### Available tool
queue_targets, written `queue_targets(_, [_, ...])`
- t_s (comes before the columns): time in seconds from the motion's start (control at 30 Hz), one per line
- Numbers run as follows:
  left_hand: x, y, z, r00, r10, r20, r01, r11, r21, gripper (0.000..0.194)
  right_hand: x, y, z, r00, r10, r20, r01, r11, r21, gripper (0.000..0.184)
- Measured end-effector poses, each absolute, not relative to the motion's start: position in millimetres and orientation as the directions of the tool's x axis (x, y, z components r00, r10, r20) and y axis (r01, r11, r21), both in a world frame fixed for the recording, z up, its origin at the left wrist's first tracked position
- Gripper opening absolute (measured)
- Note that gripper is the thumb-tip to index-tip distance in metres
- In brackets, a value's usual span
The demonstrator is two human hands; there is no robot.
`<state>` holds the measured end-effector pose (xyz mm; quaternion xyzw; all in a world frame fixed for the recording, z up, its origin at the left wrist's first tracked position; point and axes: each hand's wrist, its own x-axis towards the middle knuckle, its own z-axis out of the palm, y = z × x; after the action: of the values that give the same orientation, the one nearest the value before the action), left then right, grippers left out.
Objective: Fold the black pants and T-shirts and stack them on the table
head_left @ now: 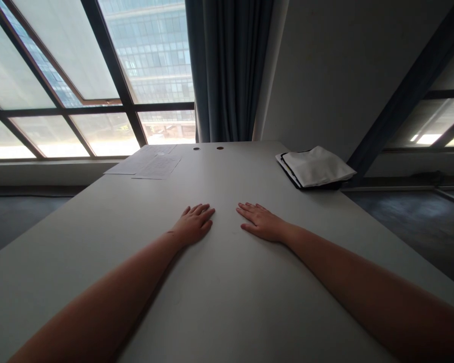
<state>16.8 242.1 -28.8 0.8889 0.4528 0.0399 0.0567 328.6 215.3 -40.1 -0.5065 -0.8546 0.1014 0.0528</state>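
Note:
My left hand [194, 224] lies flat, palm down, on the white table [219, 292], its fingers a little apart and nothing held. Across a small gap, my right hand [260, 222] rests on the same surface, also palm down with fingers stretched out. Beyond the right hand, near the table's right edge, sits a folded white cloth-like item [318, 166] with dark edging; its exact kind is unclear. Sheets of printed paper [159, 166] lie at the far left corner, beyond the left hand. Neither hand touches these things.
Two round holes, one dark [196, 148] and one brownish [220, 148], are set in the table near its far edge. A dark blue curtain [230, 70] hangs behind the table. Large framed windows [159, 55] fill the left, one pane tilted open. Grey floor [404, 217] shows at right.

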Motion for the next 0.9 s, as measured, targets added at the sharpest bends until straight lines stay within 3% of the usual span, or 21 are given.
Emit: queue_targets(0.9, [15.1,242.9,-31.4,0.593,0.804,0.048,0.791,-0.592,0.152,0.055,330.9,218.1,-43.0,-0.485,0.874,0.006,0.850,0.473,-0.229,0.072])
